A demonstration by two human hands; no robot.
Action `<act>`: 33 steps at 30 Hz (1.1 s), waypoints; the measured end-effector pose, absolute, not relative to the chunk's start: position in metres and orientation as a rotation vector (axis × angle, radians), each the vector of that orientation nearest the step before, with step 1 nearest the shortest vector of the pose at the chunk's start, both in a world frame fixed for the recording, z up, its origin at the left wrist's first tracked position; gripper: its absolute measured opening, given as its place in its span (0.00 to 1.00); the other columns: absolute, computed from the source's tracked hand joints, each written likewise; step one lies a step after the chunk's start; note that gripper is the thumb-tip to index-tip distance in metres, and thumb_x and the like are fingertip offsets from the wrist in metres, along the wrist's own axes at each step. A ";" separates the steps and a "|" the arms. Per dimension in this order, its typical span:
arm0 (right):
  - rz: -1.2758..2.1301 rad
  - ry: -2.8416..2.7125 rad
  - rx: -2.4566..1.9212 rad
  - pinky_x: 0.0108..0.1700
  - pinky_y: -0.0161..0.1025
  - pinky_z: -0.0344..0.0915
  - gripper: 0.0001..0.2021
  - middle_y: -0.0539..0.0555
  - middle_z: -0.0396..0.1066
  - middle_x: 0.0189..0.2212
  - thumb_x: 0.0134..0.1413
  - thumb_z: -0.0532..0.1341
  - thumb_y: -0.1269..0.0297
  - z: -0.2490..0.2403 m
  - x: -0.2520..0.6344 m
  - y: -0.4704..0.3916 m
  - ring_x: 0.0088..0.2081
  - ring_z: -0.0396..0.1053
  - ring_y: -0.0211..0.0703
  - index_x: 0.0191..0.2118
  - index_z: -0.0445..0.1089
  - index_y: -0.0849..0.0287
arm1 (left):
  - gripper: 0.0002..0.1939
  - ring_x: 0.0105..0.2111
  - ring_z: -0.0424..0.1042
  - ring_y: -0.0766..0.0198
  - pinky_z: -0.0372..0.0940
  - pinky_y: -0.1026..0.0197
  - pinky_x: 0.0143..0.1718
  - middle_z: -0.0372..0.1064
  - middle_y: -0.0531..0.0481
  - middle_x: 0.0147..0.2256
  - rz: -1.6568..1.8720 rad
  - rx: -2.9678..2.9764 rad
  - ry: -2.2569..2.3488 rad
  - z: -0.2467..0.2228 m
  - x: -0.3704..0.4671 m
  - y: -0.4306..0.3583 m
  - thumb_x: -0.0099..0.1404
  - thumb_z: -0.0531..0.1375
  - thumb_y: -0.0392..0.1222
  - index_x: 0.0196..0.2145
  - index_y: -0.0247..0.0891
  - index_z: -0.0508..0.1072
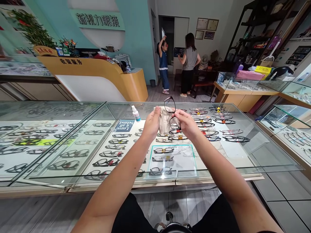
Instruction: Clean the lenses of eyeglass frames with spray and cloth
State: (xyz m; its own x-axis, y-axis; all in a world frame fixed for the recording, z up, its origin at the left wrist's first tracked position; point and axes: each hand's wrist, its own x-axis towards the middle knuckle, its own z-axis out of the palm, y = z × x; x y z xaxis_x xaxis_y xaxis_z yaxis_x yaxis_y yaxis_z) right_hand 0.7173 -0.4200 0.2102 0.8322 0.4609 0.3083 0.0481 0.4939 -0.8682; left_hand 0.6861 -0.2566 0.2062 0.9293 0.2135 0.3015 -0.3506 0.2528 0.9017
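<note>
Above the glass counter, my right hand (186,123) pinches a pair of dark-framed eyeglasses (173,108) near the middle of the frame. The eyeglasses are turned on end, one lens above the other. A beige cleaning cloth (164,120) is gripped in my left hand (153,121), thumb on top, and hangs down beside the lenses. The cloth lies close to the eyeglasses; whether it touches a lens, I cannot tell. To the left of my hands, a white spray bottle (136,114) with a blue label stands upright on the glass.
Rows of eyeglasses (109,161) lie inside the glass display counter (175,174), with a blue printed card (123,126) among them. Another display case (289,123) stands to the right. A wooden reception desk (97,69) is behind. Two people (190,61) stand near the back doorway.
</note>
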 end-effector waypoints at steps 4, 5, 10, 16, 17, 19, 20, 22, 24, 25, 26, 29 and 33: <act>0.240 -0.569 -1.114 0.55 0.39 0.65 0.13 0.51 0.79 0.38 0.52 0.76 0.50 0.206 0.720 -0.418 0.49 0.72 0.46 0.31 0.80 0.53 | 0.36 0.46 0.86 0.49 0.80 0.53 0.44 0.85 0.42 0.37 0.397 1.237 -0.090 0.207 0.688 -0.251 0.63 0.69 0.78 0.41 0.38 0.81; 0.248 -0.572 -1.129 0.54 0.40 0.65 0.13 0.50 0.79 0.37 0.52 0.76 0.50 0.204 0.721 -0.418 0.47 0.72 0.45 0.31 0.80 0.53 | 0.36 0.45 0.86 0.49 0.79 0.54 0.43 0.84 0.42 0.36 0.402 1.240 -0.087 0.207 0.688 -0.250 0.63 0.69 0.78 0.42 0.38 0.81; 0.287 -0.603 -1.187 0.53 0.41 0.63 0.14 0.49 0.81 0.35 0.52 0.77 0.49 0.199 0.724 -0.417 0.43 0.72 0.44 0.32 0.80 0.53 | 0.36 0.39 0.84 0.54 0.75 0.58 0.36 0.80 0.46 0.30 0.436 1.306 -0.110 0.205 0.688 -0.247 0.61 0.69 0.80 0.38 0.39 0.78; 0.332 -0.599 -1.184 0.53 0.41 0.64 0.16 0.49 0.81 0.35 0.49 0.78 0.48 0.197 0.726 -0.417 0.42 0.73 0.44 0.32 0.81 0.54 | 0.36 0.23 0.70 0.65 0.65 0.62 0.25 0.73 0.53 0.25 0.350 1.378 -0.103 0.205 0.684 -0.243 0.57 0.72 0.78 0.32 0.39 0.75; 0.337 -0.596 -1.182 0.52 0.40 0.64 0.16 0.49 0.81 0.34 0.49 0.79 0.48 0.197 0.726 -0.418 0.42 0.73 0.44 0.32 0.81 0.54 | 0.36 0.22 0.69 0.66 0.64 0.62 0.24 0.73 0.53 0.24 0.341 1.385 -0.102 0.206 0.684 -0.243 0.57 0.73 0.78 0.32 0.39 0.75; 0.338 -0.592 -1.182 0.51 0.40 0.64 0.16 0.49 0.81 0.34 0.49 0.79 0.48 0.198 0.725 -0.418 0.41 0.72 0.43 0.32 0.81 0.54 | 0.36 0.22 0.69 0.66 0.64 0.62 0.24 0.73 0.53 0.25 0.334 1.392 -0.107 0.208 0.683 -0.242 0.55 0.75 0.77 0.31 0.39 0.75; 0.334 -0.592 -1.183 0.50 0.40 0.64 0.16 0.49 0.81 0.34 0.50 0.78 0.47 0.199 0.725 -0.419 0.40 0.72 0.43 0.32 0.81 0.54 | 0.35 0.23 0.69 0.66 0.64 0.62 0.24 0.73 0.53 0.25 0.333 1.395 -0.117 0.209 0.683 -0.242 0.54 0.76 0.76 0.31 0.39 0.75; 0.330 -0.599 -1.178 0.49 0.40 0.65 0.16 0.49 0.80 0.33 0.50 0.78 0.47 0.200 0.724 -0.419 0.39 0.71 0.43 0.31 0.81 0.54 | 0.33 0.24 0.70 0.66 0.65 0.63 0.25 0.74 0.53 0.26 0.323 1.396 -0.152 0.212 0.682 -0.242 0.52 0.79 0.72 0.32 0.38 0.77; 0.333 -0.606 -1.168 0.47 0.40 0.65 0.17 0.49 0.79 0.33 0.50 0.78 0.46 0.201 0.724 -0.420 0.37 0.70 0.42 0.31 0.81 0.55 | 0.31 0.26 0.72 0.65 0.68 0.64 0.28 0.76 0.52 0.28 0.299 1.395 -0.185 0.214 0.681 -0.242 0.52 0.81 0.67 0.34 0.37 0.79; 0.335 -0.609 -1.163 0.47 0.40 0.65 0.18 0.49 0.79 0.33 0.50 0.79 0.46 0.202 0.724 -0.420 0.37 0.70 0.42 0.31 0.81 0.55 | 0.30 0.27 0.73 0.65 0.69 0.63 0.29 0.77 0.51 0.30 0.287 1.396 -0.194 0.215 0.680 -0.241 0.52 0.81 0.65 0.36 0.37 0.80; 0.336 -0.609 -1.159 0.46 0.39 0.65 0.18 0.49 0.79 0.33 0.50 0.79 0.45 0.202 0.724 -0.420 0.37 0.70 0.42 0.31 0.81 0.55 | 0.30 0.28 0.74 0.64 0.70 0.63 0.30 0.78 0.50 0.31 0.277 1.399 -0.197 0.215 0.680 -0.241 0.53 0.81 0.64 0.38 0.37 0.82; 0.336 -0.599 -1.145 0.47 0.38 0.64 0.19 0.50 0.79 0.33 0.47 0.80 0.44 0.203 0.724 -0.420 0.38 0.70 0.41 0.30 0.82 0.55 | 0.29 0.31 0.76 0.62 0.72 0.63 0.34 0.80 0.49 0.34 0.273 1.416 -0.209 0.215 0.680 -0.239 0.54 0.82 0.61 0.42 0.36 0.84; 0.364 -0.577 -1.123 0.43 0.39 0.63 0.21 0.50 0.78 0.33 0.42 0.82 0.43 0.204 0.725 -0.420 0.37 0.68 0.42 0.29 0.83 0.55 | 0.28 0.34 0.76 0.62 0.72 0.64 0.37 0.81 0.48 0.36 0.265 1.434 -0.231 0.214 0.681 -0.236 0.55 0.82 0.58 0.44 0.36 0.84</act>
State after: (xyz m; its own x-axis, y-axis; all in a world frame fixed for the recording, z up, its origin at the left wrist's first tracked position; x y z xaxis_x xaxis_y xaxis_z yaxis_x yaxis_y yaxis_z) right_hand 0.7251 -0.4197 0.2041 0.7987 0.5482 0.2482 0.0121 0.3978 -0.9174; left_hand 0.6815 -0.2355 0.2136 0.9487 0.0412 0.3135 -0.3161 0.1163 0.9415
